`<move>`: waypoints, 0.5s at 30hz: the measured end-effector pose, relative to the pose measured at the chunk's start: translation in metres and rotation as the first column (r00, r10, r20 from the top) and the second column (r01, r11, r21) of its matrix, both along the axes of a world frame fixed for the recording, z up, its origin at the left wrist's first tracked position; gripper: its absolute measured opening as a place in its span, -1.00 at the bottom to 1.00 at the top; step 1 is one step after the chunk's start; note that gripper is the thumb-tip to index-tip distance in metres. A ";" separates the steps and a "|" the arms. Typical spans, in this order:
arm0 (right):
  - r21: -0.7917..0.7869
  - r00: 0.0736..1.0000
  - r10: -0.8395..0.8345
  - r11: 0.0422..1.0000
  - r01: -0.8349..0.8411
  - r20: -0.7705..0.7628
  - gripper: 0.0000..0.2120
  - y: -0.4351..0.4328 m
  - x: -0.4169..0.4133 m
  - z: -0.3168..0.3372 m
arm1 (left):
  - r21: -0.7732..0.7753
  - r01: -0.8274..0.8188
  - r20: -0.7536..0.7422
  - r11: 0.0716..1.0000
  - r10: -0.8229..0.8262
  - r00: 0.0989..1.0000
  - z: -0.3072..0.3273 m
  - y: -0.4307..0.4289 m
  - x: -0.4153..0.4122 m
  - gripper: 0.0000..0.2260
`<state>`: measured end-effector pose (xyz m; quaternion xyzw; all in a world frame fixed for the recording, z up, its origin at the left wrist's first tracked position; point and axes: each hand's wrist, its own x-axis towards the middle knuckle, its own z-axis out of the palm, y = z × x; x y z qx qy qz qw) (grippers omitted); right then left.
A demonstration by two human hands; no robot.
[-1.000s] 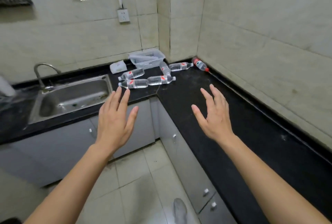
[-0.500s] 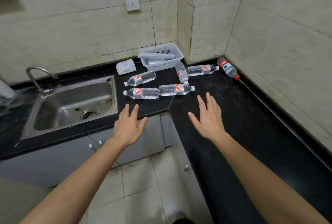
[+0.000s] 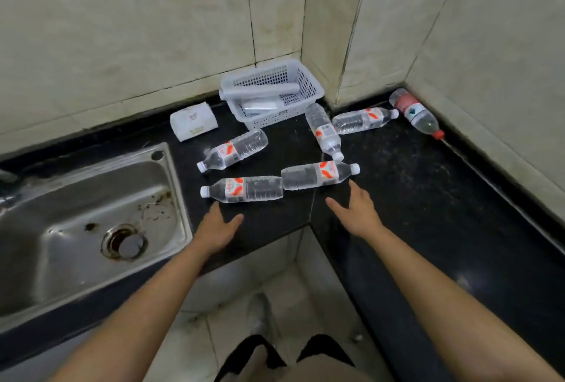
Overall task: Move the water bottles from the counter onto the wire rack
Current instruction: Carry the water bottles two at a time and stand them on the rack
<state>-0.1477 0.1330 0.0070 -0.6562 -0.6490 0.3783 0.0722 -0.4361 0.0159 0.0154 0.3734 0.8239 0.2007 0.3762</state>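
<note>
Several clear water bottles lie on their sides on the black counter in the corner. Nearest me are one with its cap to the left and one with its cap to the right, lying end to end. Further back lie a third, a fourth, a fifth and a red-labelled, red-capped bottle by the right wall. My left hand is open, just short of the near left bottle. My right hand is open, fingertips just below the near right bottle. No wire rack is in view.
A white plastic basket with items inside stands in the corner against the wall. A white tissue pack lies to its left. A steel sink fills the counter at left. Tiled walls close the corner.
The view has closed in on the counter corner. Both hands have reached forward and down over the counter edge, now close to the two nearest bottles.
</note>
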 end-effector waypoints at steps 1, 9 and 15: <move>-0.044 0.995 -0.086 0.995 0.084 -0.057 -0.15 0.009 -0.014 -0.003 | -0.024 -0.089 0.111 0.996 0.091 0.990 -0.004 0.014 -0.012 -0.42; -0.415 0.741 -0.624 0.760 0.500 -0.249 0.01 0.042 -0.096 -0.038 | -0.424 -0.321 0.545 0.847 0.522 0.656 -0.038 0.091 -0.058 -0.37; -0.569 0.569 -0.788 0.587 0.576 -0.236 -0.04 0.072 -0.122 -0.049 | -0.577 -0.297 0.563 0.761 0.634 0.530 -0.063 0.125 -0.055 -0.19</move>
